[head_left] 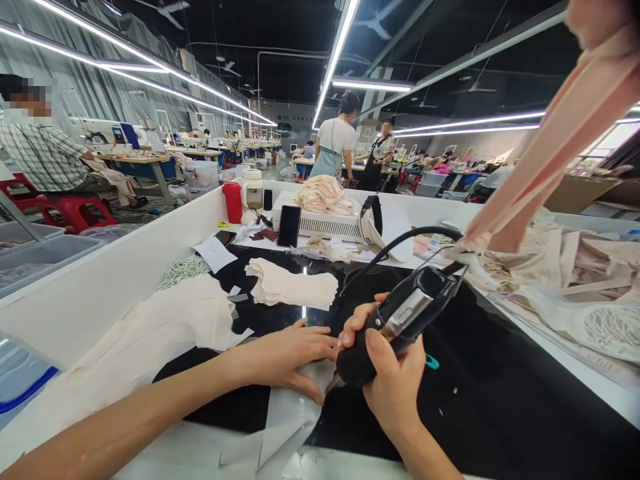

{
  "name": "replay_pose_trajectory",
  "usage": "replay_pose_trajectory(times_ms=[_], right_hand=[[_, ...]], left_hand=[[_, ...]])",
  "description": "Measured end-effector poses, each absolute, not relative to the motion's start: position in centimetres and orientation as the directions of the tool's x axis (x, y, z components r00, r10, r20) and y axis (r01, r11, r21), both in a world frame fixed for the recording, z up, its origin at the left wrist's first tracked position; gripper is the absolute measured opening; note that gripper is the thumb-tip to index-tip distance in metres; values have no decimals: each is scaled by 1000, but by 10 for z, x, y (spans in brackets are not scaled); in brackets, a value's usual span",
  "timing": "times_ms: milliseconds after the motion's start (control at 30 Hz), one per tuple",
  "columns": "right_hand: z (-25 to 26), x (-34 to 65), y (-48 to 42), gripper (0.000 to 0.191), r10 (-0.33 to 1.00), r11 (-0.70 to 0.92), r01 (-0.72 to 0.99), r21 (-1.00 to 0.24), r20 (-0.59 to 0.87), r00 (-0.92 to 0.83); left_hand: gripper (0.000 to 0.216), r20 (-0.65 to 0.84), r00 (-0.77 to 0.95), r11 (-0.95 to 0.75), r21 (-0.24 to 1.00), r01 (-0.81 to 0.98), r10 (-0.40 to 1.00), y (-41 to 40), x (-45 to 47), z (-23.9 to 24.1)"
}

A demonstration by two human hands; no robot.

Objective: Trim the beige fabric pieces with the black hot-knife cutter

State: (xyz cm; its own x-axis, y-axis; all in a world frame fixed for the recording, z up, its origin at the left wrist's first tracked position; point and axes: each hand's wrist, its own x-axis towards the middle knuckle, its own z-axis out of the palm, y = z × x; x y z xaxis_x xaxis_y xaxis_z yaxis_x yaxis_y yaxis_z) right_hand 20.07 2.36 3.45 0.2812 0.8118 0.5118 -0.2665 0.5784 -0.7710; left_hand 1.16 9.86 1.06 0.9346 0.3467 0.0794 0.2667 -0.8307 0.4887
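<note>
Left of the tool [407, 308] lies a piece of cloth [287, 415], with folded fabric [294, 285] and a phone [289, 226] behind.

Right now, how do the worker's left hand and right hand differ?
The left hand is palm down with fingers extended, while the right hand is curled.
The left hand rests over the pale cloth; the right hand grips the black tool.
Both are bare and over the worktable.

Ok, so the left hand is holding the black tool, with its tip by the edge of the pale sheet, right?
Wrong hand: the head view shows the right hand holding the black tool. Its tip is by the edge of the pale sheet.
</note>
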Motion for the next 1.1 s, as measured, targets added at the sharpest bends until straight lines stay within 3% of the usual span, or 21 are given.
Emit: replay_pose_trajectory(times_ms=[100, 200, 333, 433, 700, 967, 1100], right_hand=[[34, 199, 24, 41, 810, 579, -277, -767, 501, 305], [35, 197, 23, 42, 811, 573, -280, -770, 484, 329], [37, 197, 21, 39, 810, 574, -262, -776, 490, 322], [38, 198, 22, 41, 805, 579, -261, -773, 491, 333], [44, 201, 26, 47, 799, 577, -266, -772, 467, 379], [47, 204, 25, 42, 801, 574, -270, -773, 463, 379], [48, 204, 25, 42, 799, 577, -269, -771, 464, 383]], left_hand=[[39, 278, 868, -889, 333, 314, 411, 78, 4, 10], [2, 337, 810, -875, 260, 409, 479, 51, -1, 11], [15, 340, 836, -896, 57, 440, 431, 26, 0, 5], [16, 336, 846, -900, 11, 436, 414, 21, 1, -4], [23, 323, 847, -904, 78, 421, 423, 28, -8, -11], [22, 402, 879, -962, 194, 193, 257, 47, -27, 4], [37, 446, 849, -955, 210, 208, 282, 51, -33, 3]])
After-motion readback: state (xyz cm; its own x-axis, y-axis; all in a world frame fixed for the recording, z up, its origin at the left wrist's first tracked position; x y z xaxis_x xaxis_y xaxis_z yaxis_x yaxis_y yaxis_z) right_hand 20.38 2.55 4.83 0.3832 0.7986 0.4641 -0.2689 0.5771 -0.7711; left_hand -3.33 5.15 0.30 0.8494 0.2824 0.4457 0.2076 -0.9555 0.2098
